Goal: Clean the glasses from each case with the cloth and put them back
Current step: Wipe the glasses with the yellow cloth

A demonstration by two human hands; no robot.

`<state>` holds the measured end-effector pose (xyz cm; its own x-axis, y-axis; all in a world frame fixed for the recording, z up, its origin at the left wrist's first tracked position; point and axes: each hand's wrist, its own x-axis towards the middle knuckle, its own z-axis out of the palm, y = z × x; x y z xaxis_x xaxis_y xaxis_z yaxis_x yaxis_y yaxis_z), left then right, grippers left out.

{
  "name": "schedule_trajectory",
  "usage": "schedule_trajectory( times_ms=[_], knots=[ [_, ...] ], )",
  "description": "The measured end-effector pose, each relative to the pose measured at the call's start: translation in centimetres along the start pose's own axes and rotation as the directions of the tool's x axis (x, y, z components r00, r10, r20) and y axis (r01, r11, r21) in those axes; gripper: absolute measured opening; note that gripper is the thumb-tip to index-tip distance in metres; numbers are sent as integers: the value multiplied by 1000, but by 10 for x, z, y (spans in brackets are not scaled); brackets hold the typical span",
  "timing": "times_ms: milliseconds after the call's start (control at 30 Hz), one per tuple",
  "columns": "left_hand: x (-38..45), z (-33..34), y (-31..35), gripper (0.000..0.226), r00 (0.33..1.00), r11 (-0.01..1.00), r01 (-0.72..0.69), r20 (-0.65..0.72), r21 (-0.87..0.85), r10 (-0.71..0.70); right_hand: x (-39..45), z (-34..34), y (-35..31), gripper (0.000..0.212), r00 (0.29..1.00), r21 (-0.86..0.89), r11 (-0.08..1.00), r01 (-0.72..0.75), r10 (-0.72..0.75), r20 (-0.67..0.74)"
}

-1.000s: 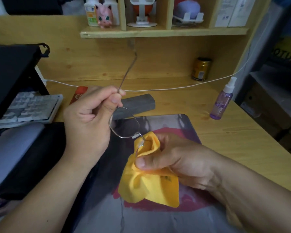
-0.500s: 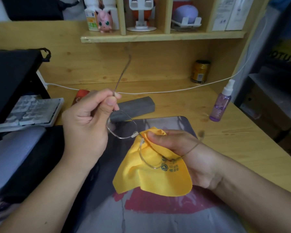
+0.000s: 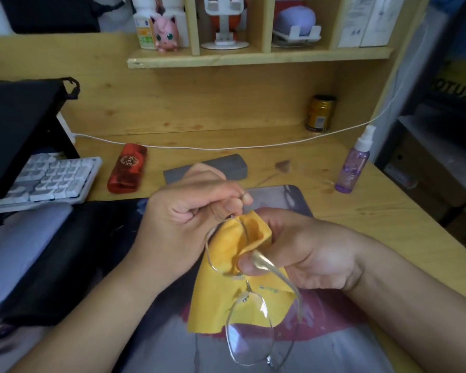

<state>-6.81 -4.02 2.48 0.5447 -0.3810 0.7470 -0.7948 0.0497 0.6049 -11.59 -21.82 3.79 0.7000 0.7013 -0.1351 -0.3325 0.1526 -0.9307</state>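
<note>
You hold a pair of thin wire-rimmed glasses point(image 3: 249, 327) and a yellow cleaning cloth point(image 3: 228, 292) together over a printed desk mat point(image 3: 285, 196), just below the centre of the view. Your left hand point(image 3: 189, 224) comes in from about 8 o'clock. Its fingers are curled and its thumb and forefinger pinch the frame at the upper lens's outer corner. Your right hand point(image 3: 307, 251) comes in from about 4 o'clock. Its thumb presses the cloth against the upper lens, with the cloth folded around the lens's edge and the fingers curled behind it. The rest of the cloth hangs down toward 6 o'clock. The lower lens hangs clear of the cloth, toward 6 o'clock from your hands. One temple arm crosses over your right thumb and curves down to the lower lens's outer edge.

On the wooden desk point(image 3: 361, 216), a closed grey glasses case point(image 3: 226, 164) lies at 12 o'clock from your hands, partly hidden behind your left hand. A closed red glasses case point(image 3: 127, 169) lies at 10 o'clock, just beside a white keyboard point(image 3: 49, 179) further left. A purple spray bottle point(image 3: 357, 160) stands upright at 2 o'clock, well apart from your hands. A gold can point(image 3: 320, 113) stands against the desk's back panel at 1 o'clock. A white cable point(image 3: 199, 148) runs across the desk behind both cases. On the shelf point(image 3: 253, 59) above, a pink round-bodied toy figure point(image 3: 167, 32) stands at 11 o'clock.
</note>
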Motion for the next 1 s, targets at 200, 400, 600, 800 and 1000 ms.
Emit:
schedule_trajectory(
  times_ms=[200, 400, 600, 800, 1000],
  knots=[
    [2, 4, 1, 14, 996, 1000, -23, 90, -21, 25, 1, 0, 0, 32, 999, 6, 999, -45, 44, 27],
    [3, 6, 2, 14, 993, 999, -22, 119, -37, 26, 3, 4, 0, 26, 999, 17, 999, -51, 51, -4],
    [4, 8, 2, 9, 994, 1000, -13, 111, -4, 14, 6, 10, 0, 29, 998, -9, 1000, 19, -20, -62],
    [1, 9, -1, 11, 999, 999, 17, 51, 33, -18, 10, 8, 9, 15, 981, 17, 996, 82, -78, -178],
    [1, 13, -6, 10, 993, 991, 111, -44, 68, -108, 11, 1, 10, 13, 941, 97, 984, 147, -109, -321]
  ],
)
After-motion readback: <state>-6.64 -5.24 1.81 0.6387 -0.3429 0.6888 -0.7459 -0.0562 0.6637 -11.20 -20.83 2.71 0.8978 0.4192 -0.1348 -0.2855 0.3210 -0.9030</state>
